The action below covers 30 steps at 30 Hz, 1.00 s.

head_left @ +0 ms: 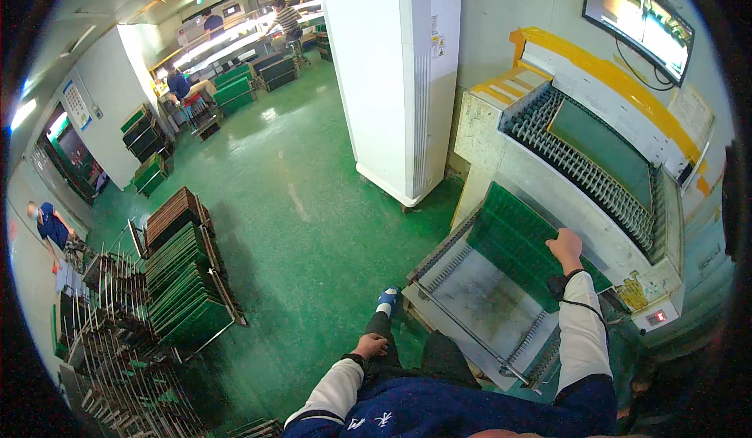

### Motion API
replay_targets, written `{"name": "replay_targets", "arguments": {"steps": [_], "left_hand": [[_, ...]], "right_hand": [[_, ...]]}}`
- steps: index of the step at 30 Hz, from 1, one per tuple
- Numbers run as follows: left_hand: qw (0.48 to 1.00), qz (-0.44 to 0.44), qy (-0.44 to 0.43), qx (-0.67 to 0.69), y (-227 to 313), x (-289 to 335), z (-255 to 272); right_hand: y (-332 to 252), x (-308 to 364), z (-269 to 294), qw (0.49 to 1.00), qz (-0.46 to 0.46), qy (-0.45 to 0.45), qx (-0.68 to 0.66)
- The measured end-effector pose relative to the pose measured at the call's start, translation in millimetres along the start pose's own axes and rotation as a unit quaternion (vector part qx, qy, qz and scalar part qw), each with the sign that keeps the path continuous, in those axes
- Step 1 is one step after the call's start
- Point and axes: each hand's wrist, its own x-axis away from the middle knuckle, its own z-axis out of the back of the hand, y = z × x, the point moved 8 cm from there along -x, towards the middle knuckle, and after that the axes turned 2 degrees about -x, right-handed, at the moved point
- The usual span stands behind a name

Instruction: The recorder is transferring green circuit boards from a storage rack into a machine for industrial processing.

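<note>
My right hand (565,250) is closed over the upper edge of a green circuit board panel (509,238). The panel leans in a slotted rack (478,285) in front of the roller machine. Toothed bars line the rack's sides, and its pale, stained base lies bare in front of the panel. Whether more boards stand behind the panel I cannot tell. Down by my left thigh hangs my left hand (371,346), its fingers curled in and nothing visible in them.
On the roller conveyor (583,168) lies another green panel (601,152). A tall white cabinet (384,85) stands ahead. Racks of green boards (184,281) fill the left side, with a person (55,226) beyond them. Several people sit at lit benches far back. A screen (638,19) hangs upper right.
</note>
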Motion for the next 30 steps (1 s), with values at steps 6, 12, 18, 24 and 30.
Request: {"name": "replay_targets", "arguments": {"steps": [6,12,18,24,30], "left_hand": [[1.0,-0.005,-0.002,-0.004,9,9,-2],[1.0,-0.008,-0.003,0.001,6,5,-2],[1.0,-0.008,-0.009,0.023,-10,-11,1],[1.0,-0.017,-0.005,0.022,-6,-9,1],[1.0,-0.03,0.001,-0.001,6,4,-1]], "right_hand": [[3,-4,-4,1.0,0.003,0.003,0.006],[6,-4,-5,1.0,0.008,0.022,-0.004],[1,-2,-1,1.0,0.003,0.015,-0.005],[0,-1,0,1.0,-0.003,0.005,-0.007],[1,-1,1,1.0,0.005,0.01,0.004]]}}
